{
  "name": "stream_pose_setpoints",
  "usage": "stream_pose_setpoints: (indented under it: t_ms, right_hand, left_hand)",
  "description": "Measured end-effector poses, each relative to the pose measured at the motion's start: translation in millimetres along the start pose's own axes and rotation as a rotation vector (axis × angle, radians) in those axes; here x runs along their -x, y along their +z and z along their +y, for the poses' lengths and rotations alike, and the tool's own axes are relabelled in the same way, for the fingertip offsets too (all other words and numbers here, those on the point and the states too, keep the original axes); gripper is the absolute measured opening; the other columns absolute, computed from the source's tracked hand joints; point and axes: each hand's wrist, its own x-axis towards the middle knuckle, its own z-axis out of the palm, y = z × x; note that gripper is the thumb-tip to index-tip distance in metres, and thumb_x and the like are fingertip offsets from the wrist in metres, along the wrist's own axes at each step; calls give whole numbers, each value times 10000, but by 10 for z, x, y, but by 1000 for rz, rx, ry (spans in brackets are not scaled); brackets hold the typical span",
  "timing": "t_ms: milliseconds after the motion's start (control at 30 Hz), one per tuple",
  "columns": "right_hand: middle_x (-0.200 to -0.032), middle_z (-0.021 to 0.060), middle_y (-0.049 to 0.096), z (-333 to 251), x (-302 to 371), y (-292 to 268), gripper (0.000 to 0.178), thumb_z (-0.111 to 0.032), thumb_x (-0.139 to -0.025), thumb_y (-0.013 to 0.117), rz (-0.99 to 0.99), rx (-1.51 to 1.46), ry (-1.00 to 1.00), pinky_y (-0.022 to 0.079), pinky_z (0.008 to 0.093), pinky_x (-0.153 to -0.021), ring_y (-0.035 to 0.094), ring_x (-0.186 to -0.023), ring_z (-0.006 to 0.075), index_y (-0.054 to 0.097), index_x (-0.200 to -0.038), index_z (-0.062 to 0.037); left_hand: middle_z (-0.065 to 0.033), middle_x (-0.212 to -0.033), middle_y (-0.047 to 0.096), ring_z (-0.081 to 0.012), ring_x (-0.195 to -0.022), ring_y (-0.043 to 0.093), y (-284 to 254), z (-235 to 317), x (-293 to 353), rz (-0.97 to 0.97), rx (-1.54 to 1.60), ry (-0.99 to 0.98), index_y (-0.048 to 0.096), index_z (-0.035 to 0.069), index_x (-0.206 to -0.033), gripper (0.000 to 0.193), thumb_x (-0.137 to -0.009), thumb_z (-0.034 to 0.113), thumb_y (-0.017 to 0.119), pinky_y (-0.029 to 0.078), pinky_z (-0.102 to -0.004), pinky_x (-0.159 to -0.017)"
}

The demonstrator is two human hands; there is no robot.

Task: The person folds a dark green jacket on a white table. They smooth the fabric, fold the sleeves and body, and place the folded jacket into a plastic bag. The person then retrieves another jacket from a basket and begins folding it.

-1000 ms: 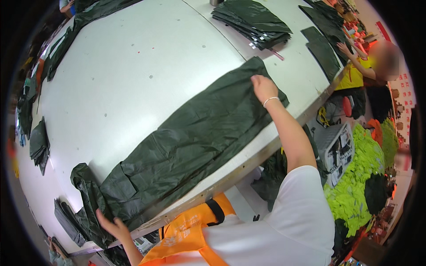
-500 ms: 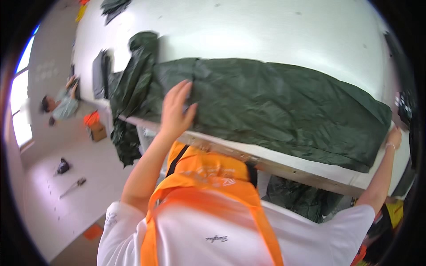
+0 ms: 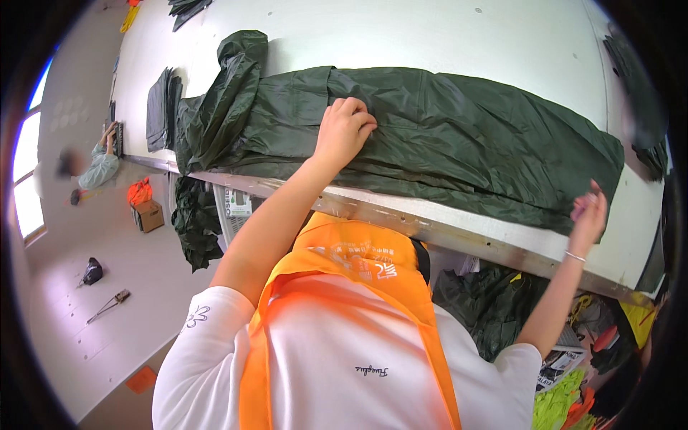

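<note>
My hands: two. My left hand [image 3: 345, 132] is on the green cloth [image 3: 459, 143], left of its middle, with the fingers curled in and the tips close together; I cannot tell if they pinch any of it. My right hand [image 3: 589, 215] is at the cloth's right end, fingers half bent; I cannot tell if it has hold of anything.
Green cloth: one long, dark, shiny, wrinkly piece, lying along my edge of the table [image 3: 401, 32].
Bunched part: one dark green heap [image 3: 233, 89], touching the long cloth's left end.
Folded piles: three that I can see, all dark: a left pile [image 3: 159, 111] beside the heap, a top pile [image 3: 188, 11] and a blurry right pile [image 3: 638, 93].
Bracelet: one thin band [image 3: 575, 256], on my right wrist.
Writing: white print on my orange apron [image 3: 344, 247], small curly dark letters on my white shirt [image 3: 337, 337], and a flower drawing [image 3: 195, 317] on my left sleeve.
Table top: white and smooth, with a few small dark dots.
Room: pale floor [image 3: 158, 301], one cardboard box [image 3: 149, 215] with an orange bag [image 3: 140, 190] on it, one black bundle [image 3: 92, 272], one other person [image 3: 99, 170] far left, and bright windows [image 3: 30, 143].
</note>
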Motion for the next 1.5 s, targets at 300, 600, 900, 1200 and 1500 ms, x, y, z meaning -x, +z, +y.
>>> stream_pose_setpoints:
  t_ms: [300,600,900,1200,1500]
  right_hand:
    - [-789,83,593,-894,1051,1984,282,-228,-926,571,-412,76,-236,471,310,-635,577,-688,181,530,-1111,-20]
    - [-948,97,586,-1301,1444,2902,215,-192,-862,627,-566,420,-534,505,377,-691,620,-818,286,573,-1015,-50]
    - [-916,80,587,-1427,1403,3164,143,-194,-870,602,-610,607,-627,504,393,-657,619,-797,298,616,-955,-79]
    - [-912,76,596,-1349,1356,3133,153,-189,-861,613,-639,520,-537,502,379,-663,619,-794,295,629,-969,-81]
    - [-915,74,599,-1340,1358,3227,165,-197,-855,623,-668,463,-550,502,374,-660,620,-787,289,635,-967,-76]
  left_hand:
    - [-73,-857,585,-168,-782,557,-46,-193,29,-12,475,-299,552,7,-897,66,-896,72,565,449,-272,-738]
    - [-27,-867,604,-81,-803,541,-103,-370,30,14,929,-473,563,2,-930,112,-941,107,525,451,-228,-754]
    - [-37,-773,570,-104,-726,506,-82,-365,23,57,997,-451,569,-12,-926,142,-911,130,570,440,-255,-682]
    - [-4,-823,589,-75,-758,554,-196,-416,-3,10,1176,-640,577,11,-932,115,-938,120,541,471,-218,-716]
    - [-9,-811,589,-80,-747,550,-228,-347,-60,14,1199,-691,585,12,-928,117,-929,127,566,465,-218,-714]
